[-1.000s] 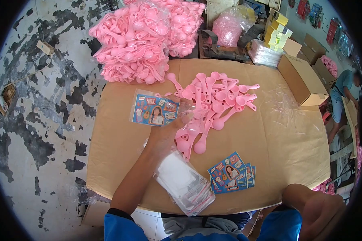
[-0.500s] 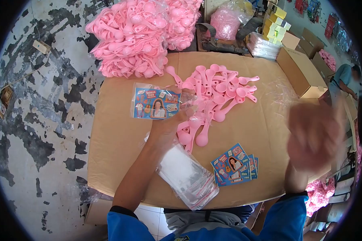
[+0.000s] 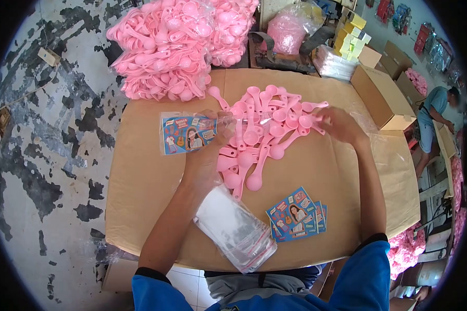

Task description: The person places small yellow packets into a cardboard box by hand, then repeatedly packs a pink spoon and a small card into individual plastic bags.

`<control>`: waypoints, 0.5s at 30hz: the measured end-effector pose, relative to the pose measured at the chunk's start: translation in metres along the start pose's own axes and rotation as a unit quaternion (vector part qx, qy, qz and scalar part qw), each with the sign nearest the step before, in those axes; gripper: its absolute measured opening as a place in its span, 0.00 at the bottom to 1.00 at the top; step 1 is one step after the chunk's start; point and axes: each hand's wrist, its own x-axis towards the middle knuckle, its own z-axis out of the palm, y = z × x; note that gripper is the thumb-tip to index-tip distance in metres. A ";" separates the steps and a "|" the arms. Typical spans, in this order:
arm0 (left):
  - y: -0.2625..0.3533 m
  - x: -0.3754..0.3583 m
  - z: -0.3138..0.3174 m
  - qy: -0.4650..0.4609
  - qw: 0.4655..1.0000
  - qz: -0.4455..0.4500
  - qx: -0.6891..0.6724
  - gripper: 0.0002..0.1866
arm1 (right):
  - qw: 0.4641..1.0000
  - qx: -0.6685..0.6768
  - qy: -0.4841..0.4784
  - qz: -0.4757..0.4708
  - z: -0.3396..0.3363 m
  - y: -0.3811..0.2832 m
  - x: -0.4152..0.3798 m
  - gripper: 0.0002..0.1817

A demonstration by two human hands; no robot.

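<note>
My left hand [image 3: 222, 129] is closed on a clear plastic bag [image 3: 163, 147] with a blue printed card [image 3: 177, 136] inside, held over the left side of the spoon heap. The bag's clear open end stretches right, across the spoons. My right hand [image 3: 342, 125] is at the heap's right edge, fingers curled at the handle of a pink spoon [image 3: 305, 121]; the fingertips partly hide the handle. Many more pink spoons [image 3: 251, 136] lie loose between my hands. Below my left forearm is a stack of clear bags [image 3: 236, 228]. Several blue cards [image 3: 291, 213] lie overlapped near the front edge.
Large bags of pink spoons [image 3: 163, 49] stand at the back left of the brown-covered table [image 3: 150, 207]. A cardboard box [image 3: 383, 96] sits at the back right, near yellow boxes [image 3: 350, 41]. Another person [image 3: 435, 111] works beyond the right side.
My right hand has swung left from the table's right side to the spoon heap's right edge. My left hand, still holding the bagged card, has shifted slightly left in view.
</note>
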 end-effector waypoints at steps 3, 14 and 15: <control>-0.005 -0.003 -0.002 -0.029 0.998 -0.009 0.063 0.15 | 0.994 0.088 -0.005 -0.070 0.013 0.017 -0.006 0.25; -0.005 -0.005 -0.001 -0.049 0.998 -0.016 0.018 0.20 | 0.993 -0.003 0.102 -0.063 -0.015 -0.052 -0.014 0.12; -0.002 -0.006 0.002 -0.043 0.999 -0.024 -0.006 0.21 | 0.996 0.080 0.029 0.012 -0.018 -0.068 -0.018 0.12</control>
